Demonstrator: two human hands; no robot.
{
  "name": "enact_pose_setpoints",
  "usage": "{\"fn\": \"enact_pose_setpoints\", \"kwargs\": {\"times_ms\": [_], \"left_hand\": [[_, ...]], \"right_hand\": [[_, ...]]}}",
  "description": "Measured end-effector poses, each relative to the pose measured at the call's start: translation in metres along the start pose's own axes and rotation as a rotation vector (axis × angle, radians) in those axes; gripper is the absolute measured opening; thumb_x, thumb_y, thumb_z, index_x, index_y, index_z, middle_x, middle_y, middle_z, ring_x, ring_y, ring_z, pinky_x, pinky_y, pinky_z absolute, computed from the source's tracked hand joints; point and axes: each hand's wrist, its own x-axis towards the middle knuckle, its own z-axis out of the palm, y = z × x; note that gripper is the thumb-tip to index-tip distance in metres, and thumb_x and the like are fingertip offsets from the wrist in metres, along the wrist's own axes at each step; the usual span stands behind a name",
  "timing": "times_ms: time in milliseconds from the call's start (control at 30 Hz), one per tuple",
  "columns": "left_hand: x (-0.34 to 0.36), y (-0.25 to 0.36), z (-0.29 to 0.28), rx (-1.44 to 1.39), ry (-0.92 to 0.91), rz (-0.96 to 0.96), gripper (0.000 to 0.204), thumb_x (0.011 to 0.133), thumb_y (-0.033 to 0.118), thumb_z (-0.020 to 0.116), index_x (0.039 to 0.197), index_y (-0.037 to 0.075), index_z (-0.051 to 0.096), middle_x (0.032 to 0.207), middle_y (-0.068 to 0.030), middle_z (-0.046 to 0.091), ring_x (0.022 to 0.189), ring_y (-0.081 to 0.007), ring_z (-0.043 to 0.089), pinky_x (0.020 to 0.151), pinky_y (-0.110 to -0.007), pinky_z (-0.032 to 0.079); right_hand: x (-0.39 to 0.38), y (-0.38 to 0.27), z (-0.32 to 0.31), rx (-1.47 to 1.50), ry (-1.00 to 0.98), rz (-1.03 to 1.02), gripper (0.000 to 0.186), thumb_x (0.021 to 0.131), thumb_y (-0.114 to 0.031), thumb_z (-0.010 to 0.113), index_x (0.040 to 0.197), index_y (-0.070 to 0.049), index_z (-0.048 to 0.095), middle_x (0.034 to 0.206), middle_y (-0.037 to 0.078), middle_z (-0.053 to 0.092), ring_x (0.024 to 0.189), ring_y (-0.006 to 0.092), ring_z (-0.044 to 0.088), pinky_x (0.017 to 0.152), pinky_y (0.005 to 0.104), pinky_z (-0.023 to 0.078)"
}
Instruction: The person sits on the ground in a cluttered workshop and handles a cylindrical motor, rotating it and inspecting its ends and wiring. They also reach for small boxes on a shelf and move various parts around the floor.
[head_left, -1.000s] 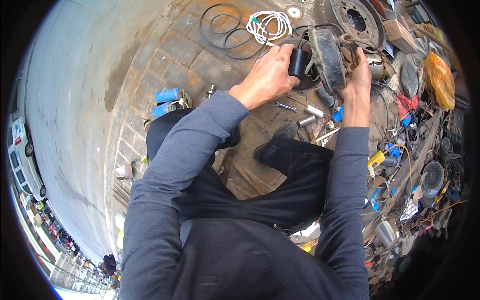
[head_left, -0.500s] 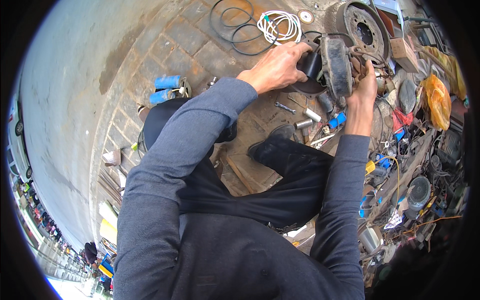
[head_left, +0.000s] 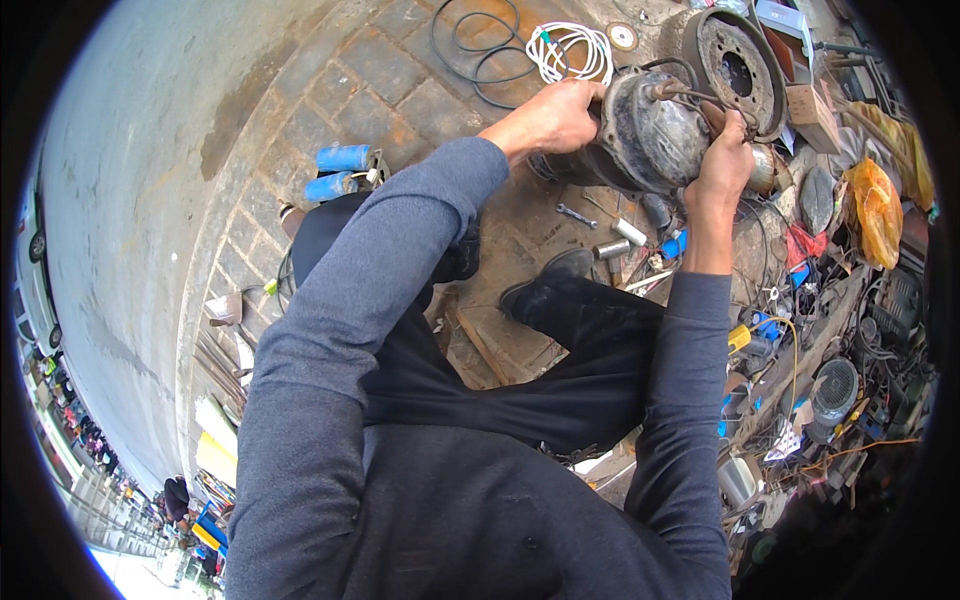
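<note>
Person's left hand (head_left: 566, 120) and right hand (head_left: 720, 170) clamped on opposite sides of grimy metal housing (head_left: 652, 138) between them; long axis unclear

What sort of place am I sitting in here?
Probably an outdoor roadside repair or scrap spot: a grimy metal housing being handled, a wrench lying on the paving, and a jumble of scrap parts along the right.

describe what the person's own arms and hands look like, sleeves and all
The left sleeve and right sleeve are long, plain dark grey cloth, loose and creased, with heavy folds around the left elbow. Both stop near the wrist, and no pattern or lettering shows on them. The left hand and right hand are bare: no gloves or watch can be seen.
</note>
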Motion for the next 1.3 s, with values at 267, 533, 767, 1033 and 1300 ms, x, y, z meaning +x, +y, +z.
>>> {"fn": "enact_pose_setpoints", "kwargs": {"times_ms": [267,533,767,1033,1300], "left_hand": [[0.001,0.014,-0.007,0.202,0.070,-0.112,0.038,0.085,0.012,0.063,0.121,0.004,0.074,0.111,-0.0233,0.075,0.107,-0.0392,0.071,0.096,-0.043,0.054],[0.004,0.008,-0.011,0.268,0.321,-0.150,0.038,0.091,0.020,0.057,0.119,0.000,0.072,0.112,-0.0264,0.073,0.110,-0.0441,0.069,0.099,-0.048,0.053],[0.028,-0.020,-0.009,-0.096,0.169,-0.238,0.038,0.095,0.030,0.059,0.119,0.004,0.075,0.116,-0.0220,0.074,0.112,-0.0372,0.070,0.101,-0.043,0.052],[0.033,-0.011,-0.018,0.057,0.107,0.001,0.031,0.095,0.027,0.068,0.117,0.005,0.074,0.107,-0.0158,0.077,0.102,-0.0264,0.073,0.093,-0.037,0.056],[0.049,-0.032,0.001,-0.368,0.140,0.083,0.027,0.098,0.020,0.069,0.116,0.001,0.073,0.103,-0.0061,0.075,0.097,-0.0116,0.068,0.088,-0.031,0.055]], "right_hand": [[-0.003,0.009,0.005,-0.115,0.007,-0.090,0.051,0.108,-0.032,0.049,0.111,0.012,0.074,0.108,0.016,0.076,0.099,0.0205,0.067,0.094,0.0321,0.050],[-0.006,0.023,0.006,-0.401,0.048,-0.286,0.046,0.108,-0.035,0.055,0.105,0.006,0.076,0.090,0.015,0.077,0.085,0.0201,0.067,0.083,0.0342,0.051],[-0.011,0.026,0.003,-0.442,0.032,-0.311,0.042,0.108,-0.028,0.050,0.108,0.005,0.075,0.096,0.018,0.076,0.089,0.0229,0.070,0.085,0.0344,0.052],[-0.023,0.018,-0.006,-0.469,-0.013,-0.264,0.037,0.109,-0.025,0.053,0.118,0.006,0.071,0.104,0.016,0.074,0.097,0.0220,0.067,0.091,0.0356,0.051],[-0.031,0.033,-0.008,-0.403,-0.166,-0.374,0.041,0.102,-0.015,0.054,0.137,0.005,0.060,0.135,0.016,0.062,0.129,0.0258,0.055,0.114,0.0394,0.038]]}}
